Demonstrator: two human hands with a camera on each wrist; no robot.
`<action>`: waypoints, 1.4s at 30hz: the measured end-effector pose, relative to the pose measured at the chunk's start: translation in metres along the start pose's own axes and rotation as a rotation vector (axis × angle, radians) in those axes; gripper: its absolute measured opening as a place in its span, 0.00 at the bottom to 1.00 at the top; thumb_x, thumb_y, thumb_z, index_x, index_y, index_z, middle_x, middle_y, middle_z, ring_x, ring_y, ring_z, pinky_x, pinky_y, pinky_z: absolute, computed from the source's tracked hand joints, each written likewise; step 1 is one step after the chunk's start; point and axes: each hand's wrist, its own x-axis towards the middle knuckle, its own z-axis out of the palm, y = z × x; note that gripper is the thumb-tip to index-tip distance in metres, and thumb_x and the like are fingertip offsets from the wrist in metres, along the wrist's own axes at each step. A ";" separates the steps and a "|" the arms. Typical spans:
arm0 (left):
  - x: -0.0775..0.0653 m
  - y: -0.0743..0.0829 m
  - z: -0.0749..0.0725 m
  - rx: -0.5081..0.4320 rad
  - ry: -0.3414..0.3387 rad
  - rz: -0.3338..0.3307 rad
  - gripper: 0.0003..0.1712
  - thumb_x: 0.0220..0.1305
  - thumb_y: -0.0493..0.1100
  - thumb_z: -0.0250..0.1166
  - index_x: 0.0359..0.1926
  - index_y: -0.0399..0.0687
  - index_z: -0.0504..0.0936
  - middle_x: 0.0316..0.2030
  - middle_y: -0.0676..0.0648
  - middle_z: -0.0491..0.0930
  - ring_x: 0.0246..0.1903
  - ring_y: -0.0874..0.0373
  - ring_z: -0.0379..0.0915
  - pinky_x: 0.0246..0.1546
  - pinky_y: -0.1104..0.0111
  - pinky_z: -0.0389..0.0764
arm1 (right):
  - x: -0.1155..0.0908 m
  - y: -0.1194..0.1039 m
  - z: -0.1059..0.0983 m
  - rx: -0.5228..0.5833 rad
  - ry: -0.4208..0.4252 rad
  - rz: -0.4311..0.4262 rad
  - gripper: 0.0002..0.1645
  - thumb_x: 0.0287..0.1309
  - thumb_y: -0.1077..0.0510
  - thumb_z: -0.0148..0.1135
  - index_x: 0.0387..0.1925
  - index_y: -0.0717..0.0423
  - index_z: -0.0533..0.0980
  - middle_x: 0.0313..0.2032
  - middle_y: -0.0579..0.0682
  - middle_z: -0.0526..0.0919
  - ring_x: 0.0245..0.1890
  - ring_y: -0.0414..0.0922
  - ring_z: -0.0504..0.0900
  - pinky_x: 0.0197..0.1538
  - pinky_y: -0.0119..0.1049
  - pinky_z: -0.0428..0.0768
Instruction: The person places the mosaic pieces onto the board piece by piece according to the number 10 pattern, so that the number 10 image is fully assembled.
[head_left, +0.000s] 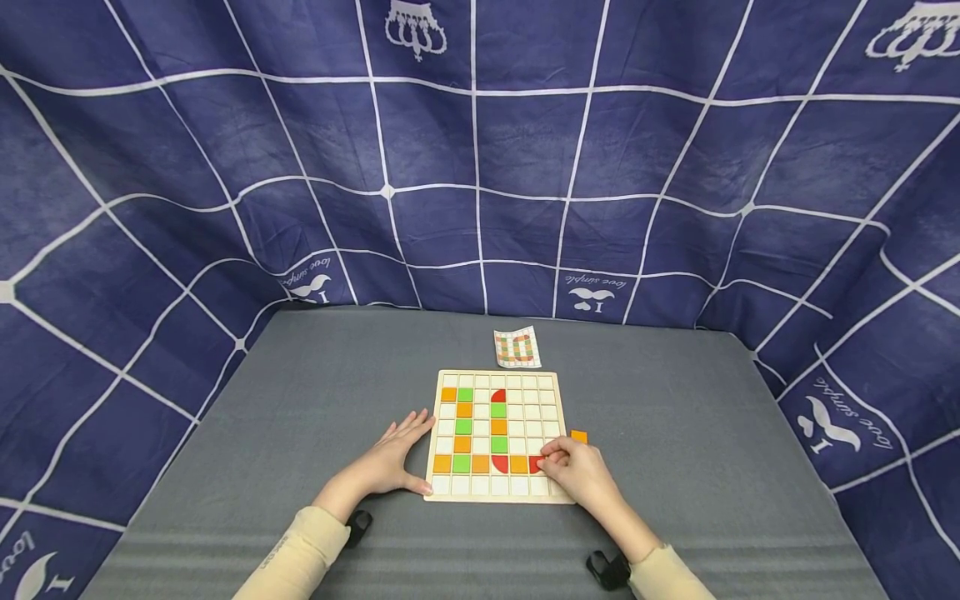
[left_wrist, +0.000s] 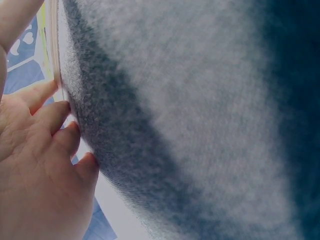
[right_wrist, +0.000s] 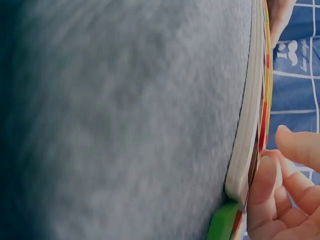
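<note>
A square pale wooden grid board [head_left: 498, 499] lies on the grey cloth, with orange, green and red tiles in several cells. My left hand [head_left: 393, 458] is spread along the board's left edge, its thumb at the near corner and its fingers farther up. In the left wrist view its fingertips [left_wrist: 89, 162] are near the edge. My right hand [head_left: 583, 475] bends over the board's right side and pinches a red curved tile [head_left: 534, 464] at a cell in the lower row; the fingers partly cover it. In the right wrist view, the red tile [right_wrist: 263, 131] lies beside the fingertips.
A small printed pattern card [head_left: 517, 347] lies beyond the board. An orange tile [head_left: 579, 436] is just right of the board. A green tile [right_wrist: 222, 222] shows by the board's corner. Blue curtain [head_left: 525, 142] surrounds the table's back and sides.
</note>
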 end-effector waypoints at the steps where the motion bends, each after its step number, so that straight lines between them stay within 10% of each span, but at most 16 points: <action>1: 0.000 0.000 0.000 -0.001 -0.002 0.000 0.68 0.34 0.52 0.84 0.75 0.40 0.58 0.76 0.37 0.51 0.77 0.39 0.41 0.75 0.43 0.43 | 0.000 0.000 -0.002 0.001 0.002 0.001 0.05 0.52 0.60 0.73 0.30 0.52 0.82 0.22 0.40 0.80 0.22 0.33 0.76 0.26 0.25 0.72; 18: 0.004 -0.004 0.002 -0.004 -0.010 -0.002 0.68 0.34 0.52 0.84 0.75 0.41 0.57 0.76 0.38 0.50 0.77 0.40 0.40 0.76 0.43 0.43 | 0.008 0.032 -0.058 -0.015 0.111 0.111 0.07 0.57 0.57 0.70 0.36 0.56 0.84 0.28 0.46 0.85 0.27 0.37 0.79 0.30 0.27 0.76; 42: 0.004 -0.004 0.002 0.007 -0.009 -0.003 0.68 0.35 0.52 0.84 0.75 0.41 0.57 0.76 0.38 0.50 0.77 0.40 0.40 0.76 0.43 0.43 | -0.014 0.033 -0.044 -0.274 0.012 0.142 0.20 0.44 0.51 0.79 0.29 0.57 0.77 0.27 0.49 0.74 0.26 0.43 0.70 0.29 0.33 0.69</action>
